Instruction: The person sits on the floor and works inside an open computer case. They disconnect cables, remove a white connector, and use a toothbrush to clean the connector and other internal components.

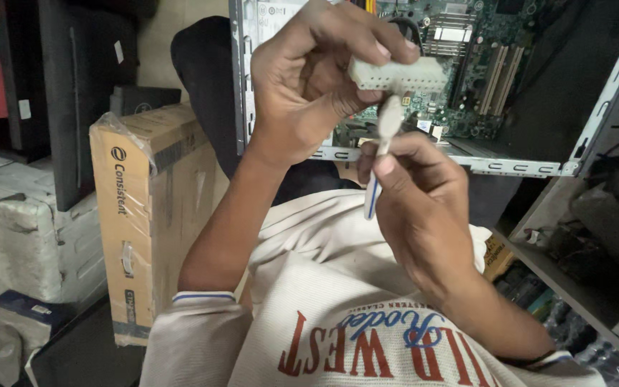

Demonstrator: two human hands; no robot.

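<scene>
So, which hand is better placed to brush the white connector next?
The right hand, probably. It holds the small brush with its bristles just under the white connector, while the left hand is occupied gripping that connector.

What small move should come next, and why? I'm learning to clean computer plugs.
Probably a short stroke of the brush across the face of the white plug. The left hand pinches the plug in front of the open computer case, and the right hand has the brush head just under it, bristles close to the plug.
</scene>
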